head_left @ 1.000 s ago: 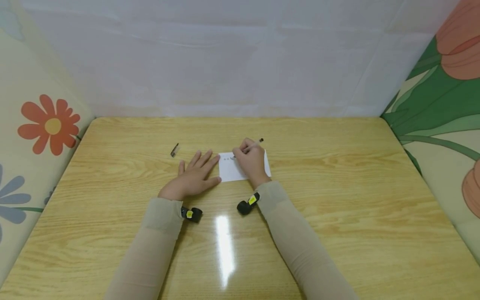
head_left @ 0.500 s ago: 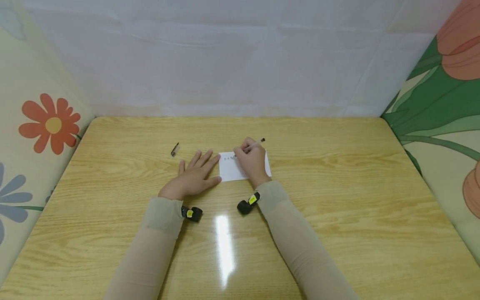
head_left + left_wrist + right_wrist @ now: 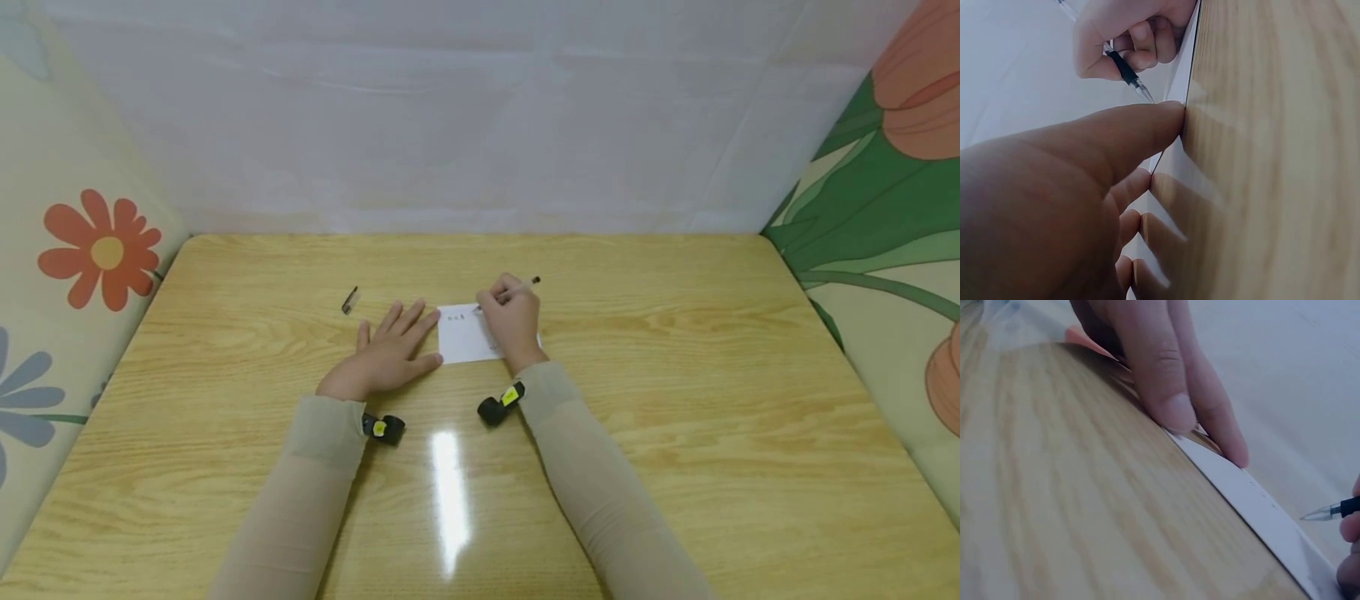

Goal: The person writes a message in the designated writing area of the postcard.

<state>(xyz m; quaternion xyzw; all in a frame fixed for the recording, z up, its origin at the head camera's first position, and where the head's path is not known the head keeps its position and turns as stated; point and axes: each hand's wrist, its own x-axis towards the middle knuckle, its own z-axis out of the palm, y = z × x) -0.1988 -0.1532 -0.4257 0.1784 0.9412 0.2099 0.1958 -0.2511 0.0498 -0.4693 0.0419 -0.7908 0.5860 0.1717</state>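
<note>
A white sheet of paper (image 3: 467, 340) lies on the wooden table, with a short row of small dark marks near its upper left. My right hand (image 3: 513, 321) pinches a clear pen (image 3: 519, 290) with a black grip, tip pointing down at the paper's upper part. In the right wrist view the pen tip stands just off the sheet's surface. My left hand (image 3: 386, 357) lies flat with fingers spread, its thumb and index fingertip at the paper's left edge. In the left wrist view the thumb (image 3: 1154, 122) presses by the sheet's edge.
A pen cap (image 3: 349, 300) lies on the wooden table (image 3: 675, 400) beyond my left hand. A white cloth backdrop (image 3: 480, 125) stands behind the table, with flower-patterned panels (image 3: 97, 250) at both sides. Small black cameras sit on both wrists.
My right hand and the pen have shifted slightly right along the paper's top, uncovering the third small mark. The left hand has stayed where it was.
</note>
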